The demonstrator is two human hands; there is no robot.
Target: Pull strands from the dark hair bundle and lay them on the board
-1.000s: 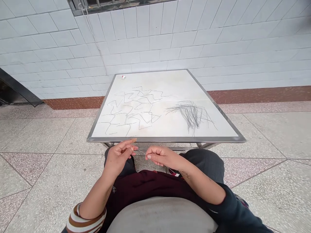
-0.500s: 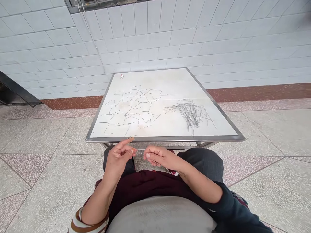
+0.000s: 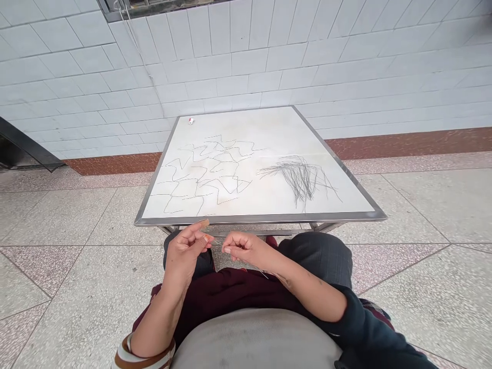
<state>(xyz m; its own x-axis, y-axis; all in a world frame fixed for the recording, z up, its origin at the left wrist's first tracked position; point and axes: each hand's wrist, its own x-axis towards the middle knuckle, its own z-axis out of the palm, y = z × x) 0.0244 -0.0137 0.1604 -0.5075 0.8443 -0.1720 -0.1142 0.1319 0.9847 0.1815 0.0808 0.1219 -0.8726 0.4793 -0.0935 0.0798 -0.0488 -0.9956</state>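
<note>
Over my lap, just short of the table's near edge, my left hand (image 3: 188, 247) pinches one end of a thin wire (image 3: 217, 242) between thumb and fingertips, its index finger stretched out. My right hand (image 3: 246, 248) grips the same wire a short way to the right, fingers curled round it. A tail of the wire runs out below my right wrist. On the white table (image 3: 265, 120), several bent, zigzag wires (image 3: 219, 179) lie spread over the left half. A tangled pile of straighter dark wires (image 3: 303, 177) lies on the right half.
A small red and white object (image 3: 191, 121) sits at the table's far left corner. The table has a metal rim (image 3: 261, 218) and stands close to a white tiled wall (image 3: 246, 66). My knees (image 3: 321, 256) are under its near edge. Speckled floor (image 3: 411, 210) surrounds it.
My right hand has shifted slightly left, closer to my left hand. The wire now shows between the hands, and its tail shows below my right wrist. The wires on the table are unchanged.
</note>
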